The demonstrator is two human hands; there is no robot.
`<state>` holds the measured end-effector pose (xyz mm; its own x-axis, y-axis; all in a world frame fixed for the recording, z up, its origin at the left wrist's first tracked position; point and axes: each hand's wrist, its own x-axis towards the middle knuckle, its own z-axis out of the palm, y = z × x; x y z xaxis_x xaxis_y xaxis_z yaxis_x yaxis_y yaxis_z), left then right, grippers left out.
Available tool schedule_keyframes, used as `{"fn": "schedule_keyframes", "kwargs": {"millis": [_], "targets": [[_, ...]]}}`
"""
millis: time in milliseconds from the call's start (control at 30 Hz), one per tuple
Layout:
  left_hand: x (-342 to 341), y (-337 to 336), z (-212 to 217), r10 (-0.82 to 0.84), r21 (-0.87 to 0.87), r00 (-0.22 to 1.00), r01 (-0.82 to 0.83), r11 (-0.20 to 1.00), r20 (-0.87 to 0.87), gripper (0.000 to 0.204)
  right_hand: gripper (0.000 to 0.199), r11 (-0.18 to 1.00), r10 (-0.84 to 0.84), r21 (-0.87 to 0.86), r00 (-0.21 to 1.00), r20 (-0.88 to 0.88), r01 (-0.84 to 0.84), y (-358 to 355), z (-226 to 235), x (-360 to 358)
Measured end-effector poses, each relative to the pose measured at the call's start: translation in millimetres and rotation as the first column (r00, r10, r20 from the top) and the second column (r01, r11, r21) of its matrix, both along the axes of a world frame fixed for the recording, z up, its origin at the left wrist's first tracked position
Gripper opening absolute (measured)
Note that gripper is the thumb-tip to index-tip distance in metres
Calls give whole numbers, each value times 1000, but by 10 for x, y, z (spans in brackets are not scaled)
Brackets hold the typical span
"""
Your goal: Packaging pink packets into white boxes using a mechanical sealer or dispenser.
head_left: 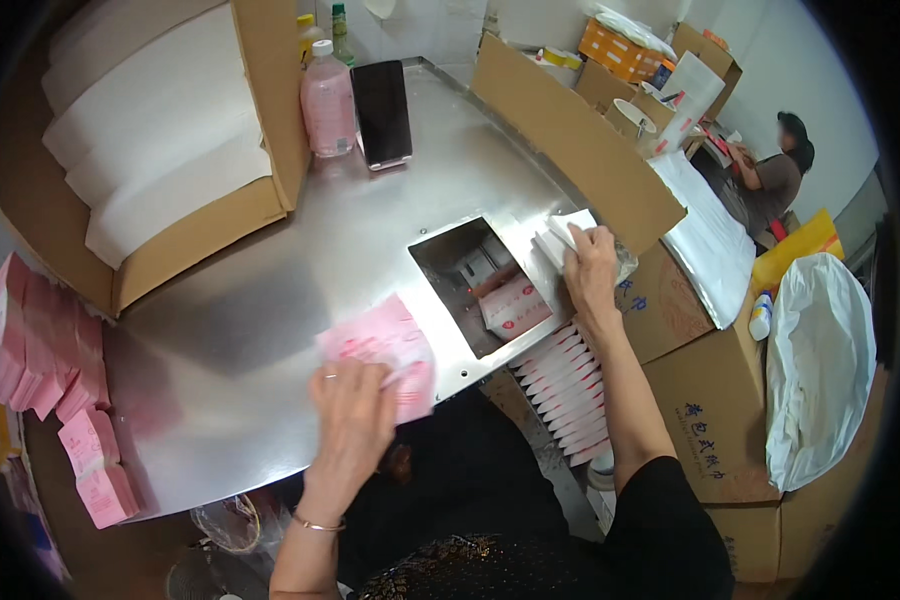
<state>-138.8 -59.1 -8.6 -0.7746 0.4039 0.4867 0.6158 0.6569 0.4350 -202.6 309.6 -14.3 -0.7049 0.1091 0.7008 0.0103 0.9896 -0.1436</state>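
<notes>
My left hand (352, 405) is closed on the edge of a thin pink printed wrapper (400, 345) near the front of the metal table (240, 340). The wrapper is a little smeared by motion. On the right, my right hand (592, 265) grips a small stack of white folded tissues (560, 238) at the table's edge; its fingertips are partly hidden. Between the hands is a rectangular opening (465, 260) in the tabletop, with a pink-and-white wrapped packet (515, 305) inside it. Below my right forearm runs a row of white packets with red marks (568, 395).
At the left, a large carton (200, 240) holds white paper stacks, with pink packet piles (45, 340) beside it. A pink-liquid bottle (328, 100) and a dark phone on a stand (383, 115) stand behind. Cartons (710, 420) and a white bag (820, 370) fill the right. A person (770, 175) sits farther back.
</notes>
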Motion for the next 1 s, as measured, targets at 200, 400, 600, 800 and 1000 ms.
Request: {"fn": "schedule_keyframes", "kwargs": {"millis": [200, 400, 600, 800, 1000], "targets": [[17, 62, 81, -62, 0, 991, 62, 998, 118, 45, 34, 761, 622, 121, 770, 142, -638, -1383, 153, 440], [-56, 79, -14, 149, -152, 989, -148, 977, -4, 77, 36, 753, 536, 153, 731, 422, -640, -1881, 50, 385], [-104, -54, 11, 134, -215, 987, -113, 970, 86, 67, 27, 551, 833, -255, 540, 119, -795, -1874, 93, 480], [-58, 86, 169, 175, -255, 978, -200, 946, -117, 53, 24, 976, -86, 204, 995, 47, 75, -254, 8, 77], [-57, 223, 207, 173, -335, 976, -209, 919, -135, 66, 20, 995, -31, 93, 998, 62, 25, -123, -89, -25]]}}
